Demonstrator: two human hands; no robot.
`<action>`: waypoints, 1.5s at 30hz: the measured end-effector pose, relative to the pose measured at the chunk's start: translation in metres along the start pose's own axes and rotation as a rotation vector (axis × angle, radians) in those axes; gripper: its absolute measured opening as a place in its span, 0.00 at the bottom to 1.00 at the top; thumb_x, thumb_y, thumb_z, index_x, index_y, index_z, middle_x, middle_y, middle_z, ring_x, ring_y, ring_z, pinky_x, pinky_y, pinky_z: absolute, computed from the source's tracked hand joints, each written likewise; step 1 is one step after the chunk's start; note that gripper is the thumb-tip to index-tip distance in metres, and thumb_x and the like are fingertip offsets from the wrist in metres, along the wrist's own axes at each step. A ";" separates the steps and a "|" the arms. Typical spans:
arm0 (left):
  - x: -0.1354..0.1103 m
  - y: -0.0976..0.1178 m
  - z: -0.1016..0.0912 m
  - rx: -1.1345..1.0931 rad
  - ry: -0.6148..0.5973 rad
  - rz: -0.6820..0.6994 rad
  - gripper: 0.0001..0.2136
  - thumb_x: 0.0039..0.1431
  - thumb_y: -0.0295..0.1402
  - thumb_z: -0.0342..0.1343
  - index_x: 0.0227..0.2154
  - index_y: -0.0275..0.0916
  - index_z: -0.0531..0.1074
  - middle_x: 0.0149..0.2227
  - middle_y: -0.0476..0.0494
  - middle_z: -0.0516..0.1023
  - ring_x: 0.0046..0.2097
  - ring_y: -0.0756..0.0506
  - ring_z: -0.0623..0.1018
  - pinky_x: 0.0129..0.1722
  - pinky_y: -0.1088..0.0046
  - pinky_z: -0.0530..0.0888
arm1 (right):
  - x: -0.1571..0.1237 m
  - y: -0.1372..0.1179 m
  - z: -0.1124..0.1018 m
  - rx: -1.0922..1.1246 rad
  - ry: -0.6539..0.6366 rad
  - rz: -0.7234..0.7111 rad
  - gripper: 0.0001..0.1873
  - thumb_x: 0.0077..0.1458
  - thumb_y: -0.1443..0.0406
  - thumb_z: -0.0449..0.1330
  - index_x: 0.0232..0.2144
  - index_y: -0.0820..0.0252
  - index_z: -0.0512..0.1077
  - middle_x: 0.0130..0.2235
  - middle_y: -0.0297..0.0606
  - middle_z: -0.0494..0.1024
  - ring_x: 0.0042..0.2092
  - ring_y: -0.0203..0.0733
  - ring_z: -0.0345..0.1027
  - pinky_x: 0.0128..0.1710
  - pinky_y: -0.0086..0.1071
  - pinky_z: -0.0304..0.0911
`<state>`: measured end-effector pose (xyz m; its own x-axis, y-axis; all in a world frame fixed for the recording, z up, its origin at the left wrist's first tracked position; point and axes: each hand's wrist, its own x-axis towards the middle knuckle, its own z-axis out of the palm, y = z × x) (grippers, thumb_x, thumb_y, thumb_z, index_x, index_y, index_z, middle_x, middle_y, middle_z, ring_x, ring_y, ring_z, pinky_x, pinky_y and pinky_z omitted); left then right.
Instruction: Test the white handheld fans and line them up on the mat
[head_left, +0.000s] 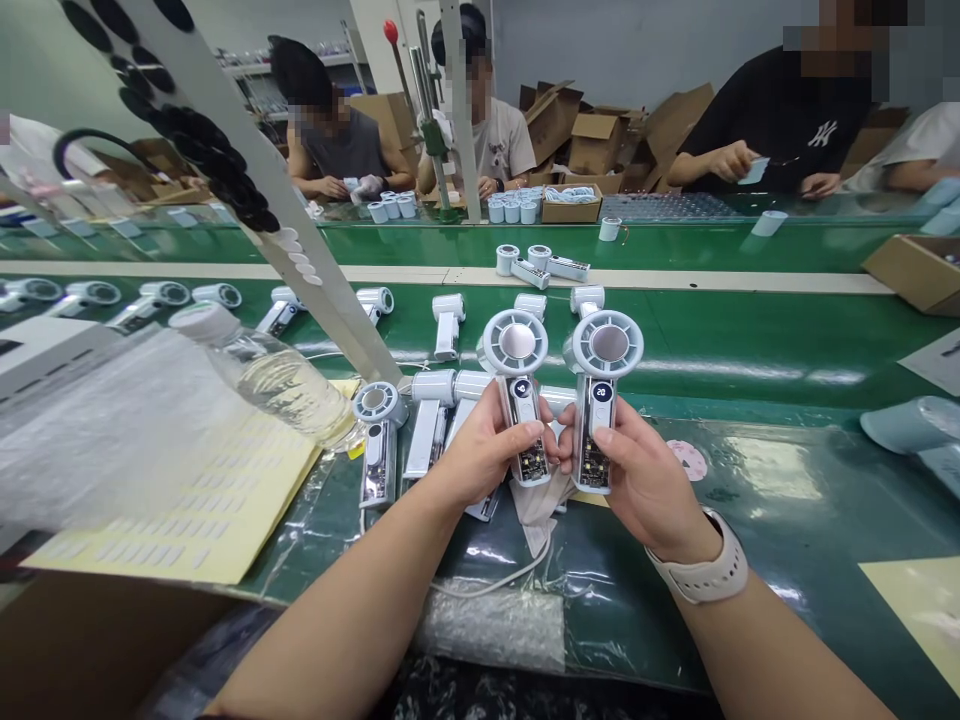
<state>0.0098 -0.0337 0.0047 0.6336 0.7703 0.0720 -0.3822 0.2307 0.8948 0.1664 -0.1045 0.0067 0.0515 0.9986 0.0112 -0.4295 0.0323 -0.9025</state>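
Note:
My left hand (487, 445) grips a light-blue handheld fan (516, 345) by its handle, thumb on the front below a small lit display. In my right hand (646, 470) is a matching handheld fan (606, 345), its display reading 20. Both fans stand upright side by side, with circuit boards showing through the clear lower handles. Behind and left of my left hand, more fans lie on the green table, among them a fan (377, 450) with its handle toward me. A crumpled whitish cloth (532, 510) and a white cable (499, 580) lie beneath my hands.
A slanted white post (315, 270) rises at left, beside a water bottle (277, 375) and yellow label sheets (172, 510). More fans line the green belt (712, 340). Across it, several people work near cardboard boxes (596, 140). Bubble wrap (491, 625) lies at the near edge.

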 end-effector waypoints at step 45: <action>-0.009 0.016 0.006 -0.147 -0.061 -0.165 0.26 0.46 0.40 0.72 0.46 0.38 0.68 0.35 0.45 0.77 0.35 0.45 0.80 0.39 0.67 0.77 | -0.001 -0.015 0.005 0.291 0.113 0.097 0.17 0.61 0.56 0.52 0.28 0.58 0.75 0.26 0.36 0.72 0.27 0.39 0.66 0.31 0.35 0.70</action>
<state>0.0016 -0.0405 0.0211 0.7332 0.6788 -0.0395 -0.3613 0.4382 0.8230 0.1682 -0.1053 0.0221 0.0904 0.9871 -0.1318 -0.6764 -0.0363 -0.7357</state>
